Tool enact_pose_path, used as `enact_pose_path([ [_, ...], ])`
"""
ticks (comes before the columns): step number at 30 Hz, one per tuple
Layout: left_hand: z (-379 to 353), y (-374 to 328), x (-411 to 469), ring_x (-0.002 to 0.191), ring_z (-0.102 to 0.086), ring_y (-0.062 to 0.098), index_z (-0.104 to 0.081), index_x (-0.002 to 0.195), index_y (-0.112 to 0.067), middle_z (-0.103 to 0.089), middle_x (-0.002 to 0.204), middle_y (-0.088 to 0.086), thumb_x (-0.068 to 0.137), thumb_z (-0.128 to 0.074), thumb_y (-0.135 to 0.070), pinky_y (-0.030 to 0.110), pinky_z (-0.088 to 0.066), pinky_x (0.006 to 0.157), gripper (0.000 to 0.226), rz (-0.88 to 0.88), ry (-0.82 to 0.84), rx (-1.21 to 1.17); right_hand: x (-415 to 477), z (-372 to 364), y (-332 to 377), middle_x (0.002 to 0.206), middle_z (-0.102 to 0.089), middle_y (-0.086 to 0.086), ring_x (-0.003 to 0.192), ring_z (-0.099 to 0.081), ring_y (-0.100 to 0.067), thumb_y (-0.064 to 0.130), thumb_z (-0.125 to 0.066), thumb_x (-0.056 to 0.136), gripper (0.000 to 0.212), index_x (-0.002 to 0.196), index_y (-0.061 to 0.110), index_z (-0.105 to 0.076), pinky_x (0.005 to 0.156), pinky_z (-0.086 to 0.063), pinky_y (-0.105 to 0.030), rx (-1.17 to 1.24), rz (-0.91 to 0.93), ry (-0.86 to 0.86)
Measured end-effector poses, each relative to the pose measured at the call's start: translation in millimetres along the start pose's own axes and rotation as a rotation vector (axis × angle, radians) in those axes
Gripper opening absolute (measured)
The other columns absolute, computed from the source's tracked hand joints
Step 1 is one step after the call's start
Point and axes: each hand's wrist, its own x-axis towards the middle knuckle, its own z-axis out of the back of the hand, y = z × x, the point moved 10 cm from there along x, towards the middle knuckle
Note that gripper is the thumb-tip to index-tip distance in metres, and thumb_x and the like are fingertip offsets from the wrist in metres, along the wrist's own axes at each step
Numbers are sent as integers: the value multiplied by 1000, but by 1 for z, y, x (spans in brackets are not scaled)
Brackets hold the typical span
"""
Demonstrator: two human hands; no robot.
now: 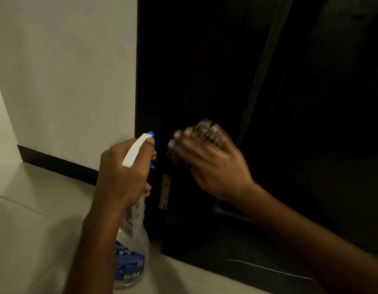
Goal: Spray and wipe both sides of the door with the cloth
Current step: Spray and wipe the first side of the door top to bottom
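Door [237,71] wiping looks underway: right hand [209,162] presses the bunched cloth [207,129] against it, left hand [124,170] grips the spray bottle [131,240]; next, probably another spray.

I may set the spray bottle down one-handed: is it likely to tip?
Probably fairly stable: the spray bottle widens toward its base. It looks like clear, light plastic, contents unclear, so a knock might topple it. The left hand grips its narrow neck.
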Motion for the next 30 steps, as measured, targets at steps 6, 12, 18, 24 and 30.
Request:
enact_pose_path([
  [6,-13,1,-2,40,-61,24,-68,85,-12,-65,66,6,81,-45,-55,18,-45,38,49,18,33,-11,27,47,-87,169,-19,1,156,-13,-19,43,-37,106,59,161,29,-23,123,-10,-54,12,-397,-173],
  [12,-21,-4,-5,34,-56,16,-67,81,-12,-60,48,-12,99,-49,-35,17,-43,37,35,-27,24,17,-52,-24,21,170,-11,0,157,-6,-19,38,-52,98,74,163,26,-17,124,3,-56,13,-103,68],
  [18,-32,-7,-11,39,-60,20,-68,85,-10,-61,50,-9,98,-48,-37,22,-48,40,36,-29,76,-20,-88,-33,28,170,-10,4,156,-5,-12,33,-49,98,72,163,28,-17,126,4,-50,5,55,143],
  [24,-48,-3,-15,39,-60,19,-69,90,-7,-61,55,-6,84,-46,-51,18,-47,40,50,-1,122,-50,-24,40,-92,169,-18,3,156,-12,-17,42,-37,105,60,161,29,-23,122,-12,-52,54,-447,-125],
  [30,-47,1,-14,36,-58,17,-67,88,-11,-62,51,-14,98,-49,-37,19,-48,40,34,0,110,-47,-60,-4,-24,170,-11,0,157,-7,-19,41,-47,101,71,163,28,-16,123,-8,-56,69,-320,12],
])
